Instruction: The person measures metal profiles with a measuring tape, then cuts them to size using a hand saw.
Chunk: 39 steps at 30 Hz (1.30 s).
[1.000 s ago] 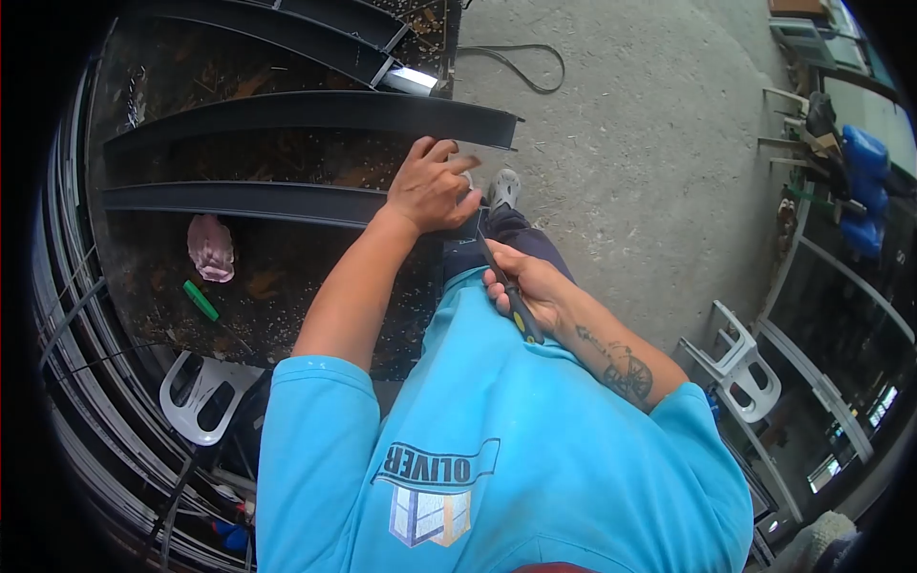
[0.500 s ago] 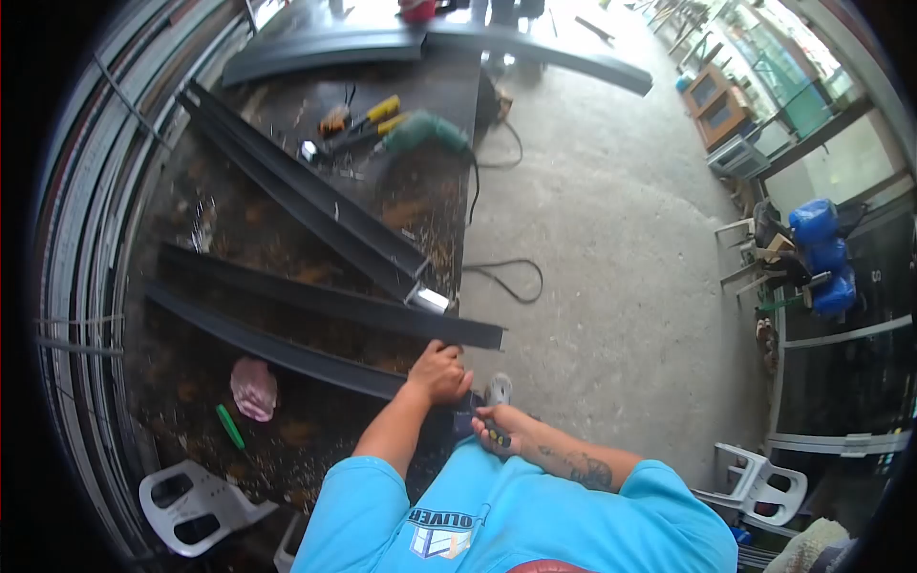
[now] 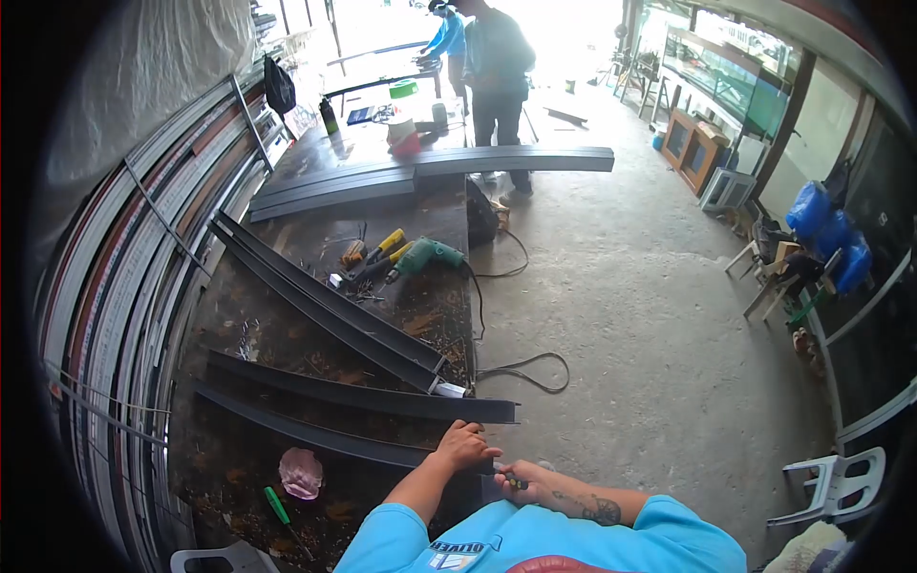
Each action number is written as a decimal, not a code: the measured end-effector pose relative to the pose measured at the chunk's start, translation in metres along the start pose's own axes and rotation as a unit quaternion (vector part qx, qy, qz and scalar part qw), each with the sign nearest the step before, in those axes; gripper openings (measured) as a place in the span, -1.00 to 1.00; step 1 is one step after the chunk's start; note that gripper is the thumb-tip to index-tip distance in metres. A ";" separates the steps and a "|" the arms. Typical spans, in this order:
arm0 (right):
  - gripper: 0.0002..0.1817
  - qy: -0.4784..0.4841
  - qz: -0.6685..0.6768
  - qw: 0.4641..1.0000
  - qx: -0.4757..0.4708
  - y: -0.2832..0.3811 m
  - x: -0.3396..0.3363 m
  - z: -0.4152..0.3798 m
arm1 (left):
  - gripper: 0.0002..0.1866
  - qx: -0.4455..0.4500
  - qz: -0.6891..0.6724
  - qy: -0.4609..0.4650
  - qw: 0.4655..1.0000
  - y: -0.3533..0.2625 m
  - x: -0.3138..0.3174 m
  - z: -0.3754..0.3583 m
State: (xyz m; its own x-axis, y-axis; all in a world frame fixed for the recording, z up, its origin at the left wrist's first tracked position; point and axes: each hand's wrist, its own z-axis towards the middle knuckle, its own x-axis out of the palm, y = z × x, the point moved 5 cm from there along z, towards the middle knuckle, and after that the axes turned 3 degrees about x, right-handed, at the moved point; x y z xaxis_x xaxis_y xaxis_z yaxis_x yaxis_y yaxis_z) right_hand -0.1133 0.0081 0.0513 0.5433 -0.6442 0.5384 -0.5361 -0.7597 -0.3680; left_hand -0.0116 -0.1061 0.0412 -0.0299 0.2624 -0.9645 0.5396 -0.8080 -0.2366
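My left hand (image 3: 465,446) is closed over the right end of the nearest dark frame bar (image 3: 315,430), at the table's near right edge. Close beside it, my right hand (image 3: 525,474) grips a screwdriver (image 3: 514,482) by its black and yellow handle. The tool points toward the bar's end; its tip is too small to make out. A second dark bar (image 3: 382,398) lies just beyond, its end sticking out past the table edge. Farther back, a pair of dark channel bars (image 3: 325,296) lies slanted, with a shiny metal piece (image 3: 449,390) at their near end.
On the dark table (image 3: 287,382) lie a green corded drill (image 3: 428,258), yellow-handled tools (image 3: 390,243), a pink crumpled item (image 3: 301,474) and a green marker (image 3: 276,504). Grey bars (image 3: 516,160) cross the far part. Two people (image 3: 497,67) stand beyond. A cable (image 3: 525,368) loops over the floor.
My view has tilted upward, so the far end of the table and two people now show. Both hands stay at the near bar's end, the screwdriver still in my right hand.
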 end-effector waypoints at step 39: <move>-0.77 -0.060 0.017 0.998 0.005 0.004 0.000 0.001 | -0.62 0.046 -0.056 -0.008 0.997 0.010 -0.009 -0.014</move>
State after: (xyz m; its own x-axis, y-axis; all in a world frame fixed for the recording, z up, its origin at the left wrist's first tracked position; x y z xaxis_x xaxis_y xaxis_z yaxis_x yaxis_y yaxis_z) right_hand -0.1155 0.0049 0.0490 0.5991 -0.6750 0.4307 -0.5496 -0.7378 -0.3918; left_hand 0.0057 -0.1090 0.0489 -0.1001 0.3456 -0.9330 0.4519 -0.8196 -0.3521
